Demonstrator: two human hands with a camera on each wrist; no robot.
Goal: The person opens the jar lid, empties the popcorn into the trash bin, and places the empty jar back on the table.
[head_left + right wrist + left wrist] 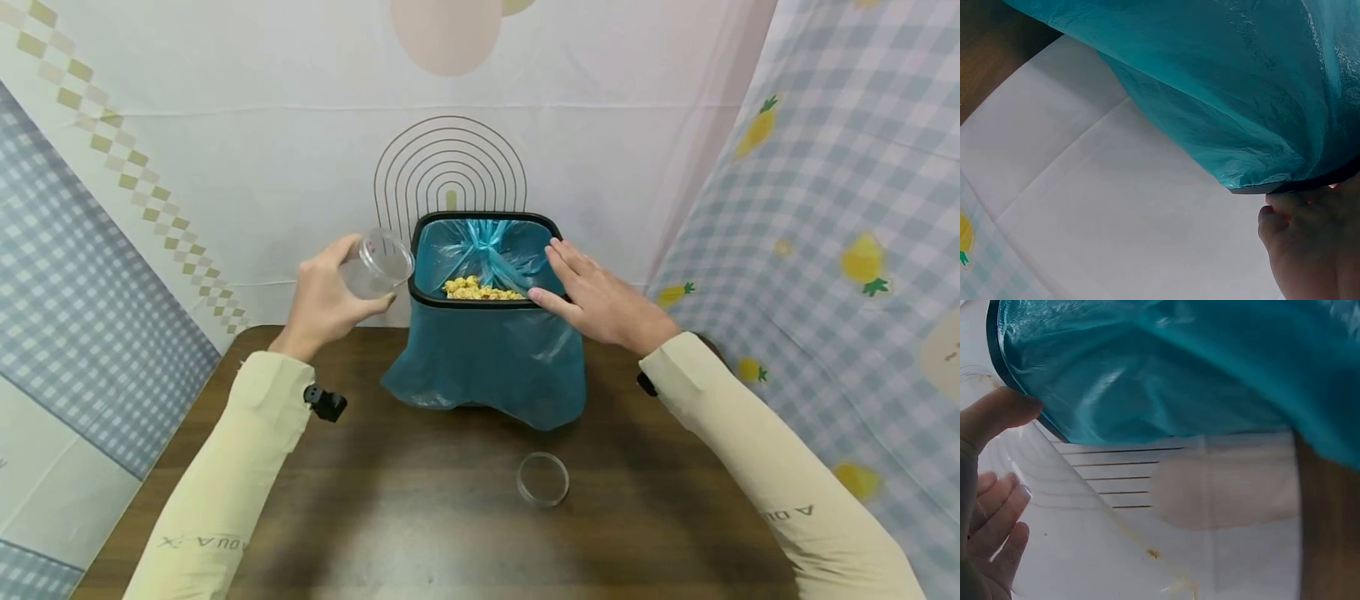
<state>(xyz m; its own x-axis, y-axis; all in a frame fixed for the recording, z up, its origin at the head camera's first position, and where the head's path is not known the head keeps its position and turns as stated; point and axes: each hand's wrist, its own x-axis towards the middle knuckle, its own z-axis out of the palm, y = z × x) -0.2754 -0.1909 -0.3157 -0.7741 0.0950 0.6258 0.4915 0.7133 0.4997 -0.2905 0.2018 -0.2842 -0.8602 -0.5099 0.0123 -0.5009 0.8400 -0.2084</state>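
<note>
My left hand grips a clear plastic jar, fingers behind it and thumb along its near side. The jar is tilted, its mouth toward the left rim of a bin. In the left wrist view, a few yellowish crumbs cling inside the jar's wall. The bin has a black rim and a blue plastic bag lining it, with the bag's edge draped outside. Yellow popcorn lies inside. My right hand rests at the bin's right rim, fingers extended.
A round transparent lid lies on the dark wooden table in front of the bin. A pale patterned cloth hangs right behind the bin, and checked cloths hang at both sides.
</note>
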